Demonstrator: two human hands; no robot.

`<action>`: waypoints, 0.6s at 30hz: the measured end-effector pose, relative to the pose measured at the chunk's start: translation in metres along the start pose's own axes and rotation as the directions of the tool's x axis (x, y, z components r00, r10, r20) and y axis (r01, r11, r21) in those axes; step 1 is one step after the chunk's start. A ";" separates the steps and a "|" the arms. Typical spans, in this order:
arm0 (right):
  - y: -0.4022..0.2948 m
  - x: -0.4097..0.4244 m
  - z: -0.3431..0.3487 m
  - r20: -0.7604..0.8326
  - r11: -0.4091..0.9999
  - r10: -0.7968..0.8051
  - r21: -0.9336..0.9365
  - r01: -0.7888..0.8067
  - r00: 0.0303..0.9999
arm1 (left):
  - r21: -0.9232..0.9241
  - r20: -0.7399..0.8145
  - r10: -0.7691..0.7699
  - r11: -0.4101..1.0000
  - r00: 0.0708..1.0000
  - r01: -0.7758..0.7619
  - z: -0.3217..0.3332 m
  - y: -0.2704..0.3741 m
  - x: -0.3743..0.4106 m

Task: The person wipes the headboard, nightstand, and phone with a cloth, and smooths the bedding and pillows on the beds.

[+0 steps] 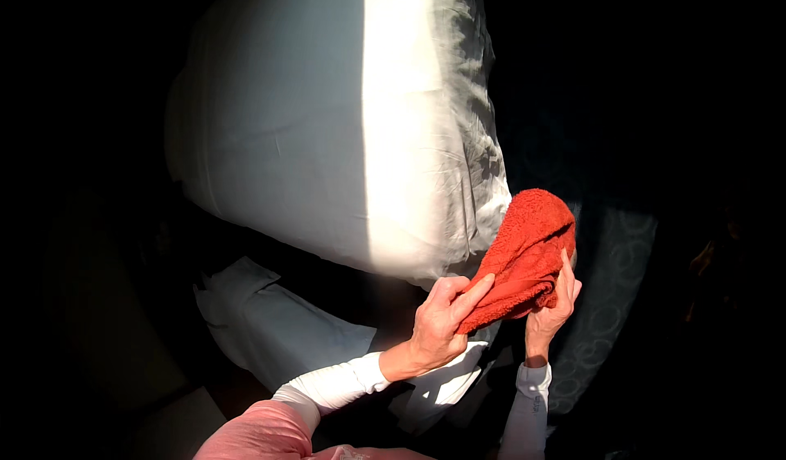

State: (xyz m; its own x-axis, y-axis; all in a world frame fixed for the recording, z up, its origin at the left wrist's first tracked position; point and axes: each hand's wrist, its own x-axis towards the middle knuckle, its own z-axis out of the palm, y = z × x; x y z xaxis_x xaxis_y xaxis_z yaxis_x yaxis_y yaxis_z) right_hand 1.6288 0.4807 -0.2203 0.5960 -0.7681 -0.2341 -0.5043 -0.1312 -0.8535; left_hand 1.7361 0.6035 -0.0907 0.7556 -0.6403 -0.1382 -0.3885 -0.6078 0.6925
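A red terry cloth [522,257], folded and bunched, is held up beside the near right corner of a bed. My left hand [439,322] pinches its lower left end between thumb and fingers. On its right side, my right hand [556,300] supports the cloth, with one finger laid along the folds. A pale edge shows behind the cloth near the right fingertips; I cannot tell what it belongs to. The white fitted sheet [295,153] covers the mattress just beyond the cloth, gathered and wrinkled along its right side.
White folded linen [295,325] lies below the foot of the bed, to the left of my forearms. More white fabric [448,374] sits in sunlight between my arms. A patterned carpet [608,306] shows on the right. Deep shadow hides the surroundings.
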 end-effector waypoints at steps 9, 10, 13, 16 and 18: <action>0.009 0.154 0.253 0.101 0.743 -0.183 0.665 0.070 0.978 | 0.572 -0.268 0.277 0.816 0.923 -0.079 -0.040 -0.136 0.138; 0.027 0.132 0.252 0.178 0.735 -0.070 0.674 -0.070 0.982 | 0.623 -0.251 0.295 0.778 0.922 -0.080 -0.031 -0.135 0.133; 0.050 0.070 0.203 0.376 0.955 0.018 0.269 -0.127 0.926 | 0.715 -0.130 0.305 0.688 0.944 -0.124 -0.004 -0.118 0.121; 0.055 0.029 0.152 0.539 0.965 0.258 -0.103 -0.242 0.801 | 0.732 0.045 0.242 0.652 0.969 -0.197 0.022 -0.110 0.113; 0.049 0.005 0.108 0.708 0.891 0.443 -0.414 -0.185 0.550 | 0.681 0.227 0.141 0.685 0.964 -0.261 0.048 -0.108 0.089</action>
State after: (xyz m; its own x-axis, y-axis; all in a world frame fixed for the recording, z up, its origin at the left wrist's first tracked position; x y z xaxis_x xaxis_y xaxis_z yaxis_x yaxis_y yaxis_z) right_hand 1.6743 0.5383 -0.3133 0.5470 -0.0363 -0.8363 -0.8182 -0.2346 -0.5249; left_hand 1.8195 0.5897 -0.2119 0.5533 -0.8095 -0.1962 -0.8221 -0.5687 0.0283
